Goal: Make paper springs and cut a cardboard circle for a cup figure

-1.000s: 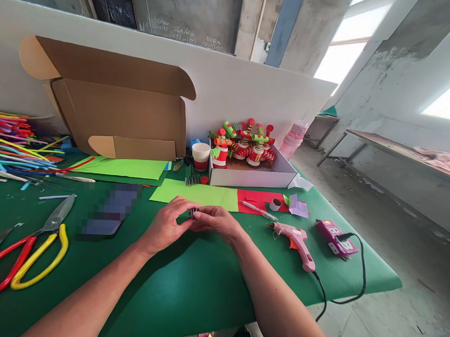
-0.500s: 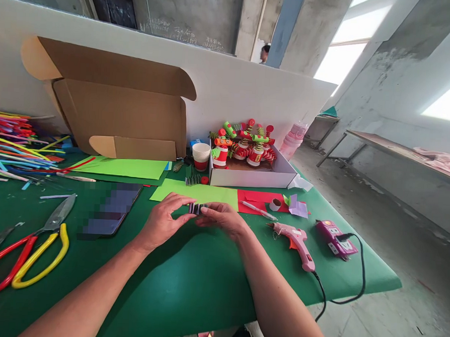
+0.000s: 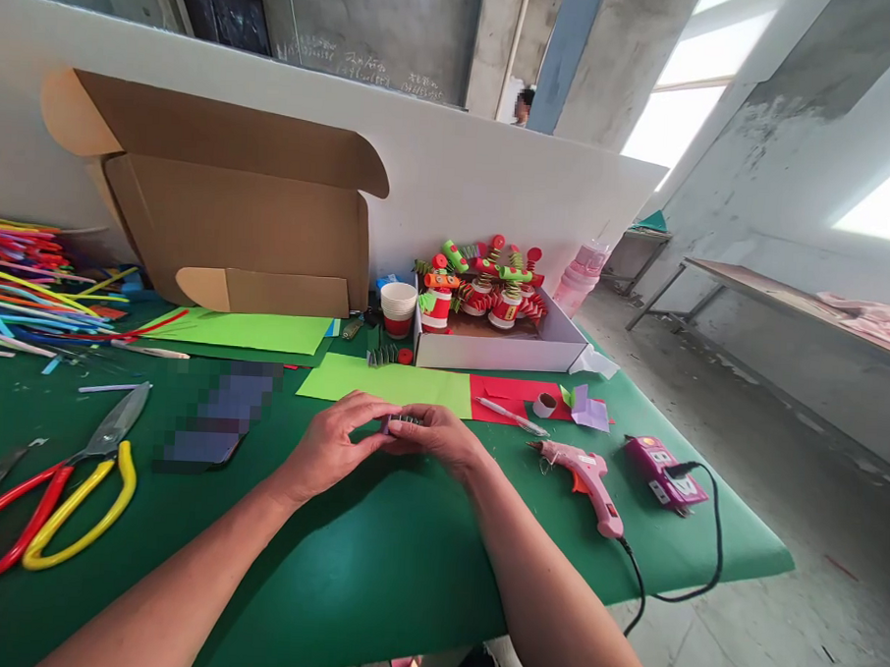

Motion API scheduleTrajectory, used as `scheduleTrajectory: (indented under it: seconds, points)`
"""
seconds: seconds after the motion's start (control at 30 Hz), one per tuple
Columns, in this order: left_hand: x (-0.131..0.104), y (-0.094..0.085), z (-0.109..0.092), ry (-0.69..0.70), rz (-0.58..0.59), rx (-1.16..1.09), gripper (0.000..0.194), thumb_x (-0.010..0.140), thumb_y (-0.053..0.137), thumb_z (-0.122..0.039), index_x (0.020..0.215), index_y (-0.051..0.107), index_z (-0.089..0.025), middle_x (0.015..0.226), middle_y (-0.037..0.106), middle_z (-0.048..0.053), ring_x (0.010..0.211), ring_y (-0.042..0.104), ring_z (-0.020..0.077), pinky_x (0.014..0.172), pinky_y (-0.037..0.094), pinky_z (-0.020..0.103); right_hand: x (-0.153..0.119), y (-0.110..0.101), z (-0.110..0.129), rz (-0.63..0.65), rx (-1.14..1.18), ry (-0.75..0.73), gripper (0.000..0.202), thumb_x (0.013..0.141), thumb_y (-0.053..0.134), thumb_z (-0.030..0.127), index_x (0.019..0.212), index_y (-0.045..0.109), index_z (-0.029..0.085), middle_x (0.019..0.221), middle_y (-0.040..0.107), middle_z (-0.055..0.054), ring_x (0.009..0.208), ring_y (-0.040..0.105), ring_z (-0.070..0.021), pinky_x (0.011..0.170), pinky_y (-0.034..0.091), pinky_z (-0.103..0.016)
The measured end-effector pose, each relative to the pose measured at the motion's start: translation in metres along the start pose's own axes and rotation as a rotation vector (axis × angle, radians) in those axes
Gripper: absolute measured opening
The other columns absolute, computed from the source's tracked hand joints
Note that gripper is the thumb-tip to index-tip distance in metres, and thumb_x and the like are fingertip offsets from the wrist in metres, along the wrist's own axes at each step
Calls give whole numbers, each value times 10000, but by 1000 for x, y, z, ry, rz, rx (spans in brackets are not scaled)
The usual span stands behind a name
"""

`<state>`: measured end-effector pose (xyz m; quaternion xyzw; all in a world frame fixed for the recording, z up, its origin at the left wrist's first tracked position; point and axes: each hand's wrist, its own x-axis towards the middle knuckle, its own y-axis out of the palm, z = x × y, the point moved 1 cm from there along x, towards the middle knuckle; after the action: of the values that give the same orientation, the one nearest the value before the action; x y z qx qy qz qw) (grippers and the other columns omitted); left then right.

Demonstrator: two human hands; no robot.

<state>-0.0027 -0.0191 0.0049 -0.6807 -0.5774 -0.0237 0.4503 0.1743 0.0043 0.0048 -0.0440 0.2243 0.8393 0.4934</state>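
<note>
Between my two hands, above the green tabletop, is a small accordion-folded paper strip (image 3: 403, 420), dark and purplish, mostly covered by fingers. My left hand (image 3: 343, 439) pinches its left end between thumb and fingers. Thumb and curled fingers of my right hand (image 3: 435, 433) press on the other end. Just beyond the hands lies a sheet of light green paper (image 3: 391, 382). A dark folded paper spring (image 3: 383, 355) with a red round piece rests at that sheet's far edge.
A white box (image 3: 499, 354) holds several red-and-green paper figures. To the right are a pink glue gun (image 3: 590, 482) and a purple power strip (image 3: 664, 473) with cords. Scissors (image 3: 89, 475), a phone (image 3: 224, 417), pipe cleaners (image 3: 34, 286) and a cardboard box (image 3: 243, 226) are left; stacked cups (image 3: 398, 307) stand behind.
My hands have drawn closer together. The folded paper strip is squeezed shorter, and less of it shows between the fingers.
</note>
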Motion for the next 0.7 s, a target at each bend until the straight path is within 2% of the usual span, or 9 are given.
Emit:
scheduleTrajectory:
  seconds: [0.13,0.27,0.5,0.7]
  points:
    - [0,-2,4,-80,41,17,373,871,617,-316,1238,602,-253,1095,690,50,966,653,202,897,550,389,0,0,0,-1,4,3,556,469,934,464,865,727,133,747,739,-29,687,721,-153,817,565,-309]
    - [0,-1,4,-39,107,21,241,882,567,-251,1101,666,-249,1081,700,45,1034,623,210,922,527,383,0,2,-1,30,0,4,550,474,933,466,853,725,125,732,735,-30,679,721,-158,825,567,-324]
    - [3,-5,4,-41,19,48,182,900,582,-324,1012,684,-225,988,714,49,952,624,205,868,529,365,-2,-4,5,-16,2,-24,560,464,932,479,852,722,135,736,734,-33,650,709,-143,775,564,-295]
    - [4,-8,9,-88,-38,44,221,886,610,-356,1039,696,-222,982,714,53,934,641,208,864,538,368,-1,-10,7,10,12,-57,564,484,932,447,905,732,129,751,732,-38,686,700,-141,812,551,-314]
